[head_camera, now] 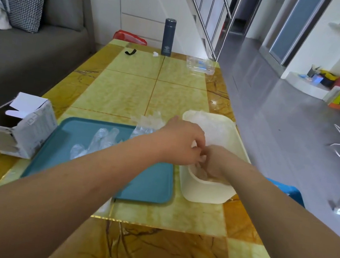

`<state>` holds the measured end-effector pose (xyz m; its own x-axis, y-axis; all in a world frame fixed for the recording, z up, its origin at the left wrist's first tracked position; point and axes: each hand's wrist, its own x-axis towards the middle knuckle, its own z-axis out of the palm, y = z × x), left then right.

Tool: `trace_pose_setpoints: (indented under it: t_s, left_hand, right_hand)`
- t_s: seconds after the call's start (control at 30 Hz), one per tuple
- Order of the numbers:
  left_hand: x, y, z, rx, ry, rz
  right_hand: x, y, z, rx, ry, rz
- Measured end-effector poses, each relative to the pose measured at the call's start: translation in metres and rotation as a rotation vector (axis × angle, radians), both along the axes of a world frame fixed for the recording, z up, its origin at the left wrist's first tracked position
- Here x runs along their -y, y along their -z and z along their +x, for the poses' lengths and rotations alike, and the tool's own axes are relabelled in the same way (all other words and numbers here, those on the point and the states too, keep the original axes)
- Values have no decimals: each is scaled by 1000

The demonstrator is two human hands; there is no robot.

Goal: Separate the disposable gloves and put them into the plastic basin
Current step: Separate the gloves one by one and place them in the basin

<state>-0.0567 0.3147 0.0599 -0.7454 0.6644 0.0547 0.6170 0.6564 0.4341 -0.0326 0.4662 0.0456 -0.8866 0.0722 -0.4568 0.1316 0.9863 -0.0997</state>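
Observation:
A cream plastic basin point(205, 192) stands on the table at the right, with clear disposable gloves point(212, 124) heaped inside. My left hand point(181, 143) and my right hand point(215, 161) meet over the basin's near end, fingertips together, pinching a thin clear glove that I can barely make out. More clear gloves point(100, 140) lie on a teal tray point(150, 188) left of the basin. A few more gloves point(150, 119) lie on the table behind the tray.
An opened white cardboard box point(20, 125) sits left of the tray. At the table's far end stand a dark flask point(168, 37), a black strap point(130, 52) and a clear plastic case point(200, 65). A grey sofa point(32, 47) runs along the left.

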Motion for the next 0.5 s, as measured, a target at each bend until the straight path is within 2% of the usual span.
trace_pose_setpoints:
  t_s: [0.1, 0.17, 0.23, 0.3, 0.33, 0.4, 0.5]
  left_hand:
    - [46, 13, 12, -121, -57, 256]
    - [80, 29, 18, -159, -150, 347]
    - [111, 47, 23, -110, -213, 283]
    - [141, 68, 34, -40, -273, 118]
    - [155, 77, 41, -24, -311, 24]
    - [180, 94, 52, 9, -385, -90]
    - [199, 107, 62, 119, -381, -109]
  right_hand:
    - [9, -29, 11, -203, 80, 43]
    - [23, -45, 23, -375, 77, 93]
    - [47, -51, 33, -583, 37, 82]
    - [81, -40, 41, -732, -70, -34]
    - [95, -30, 44, -741, -107, -119]
    - [121, -6, 47, -637, -116, -300]
    - [138, 37, 47, -389, -41, -514]
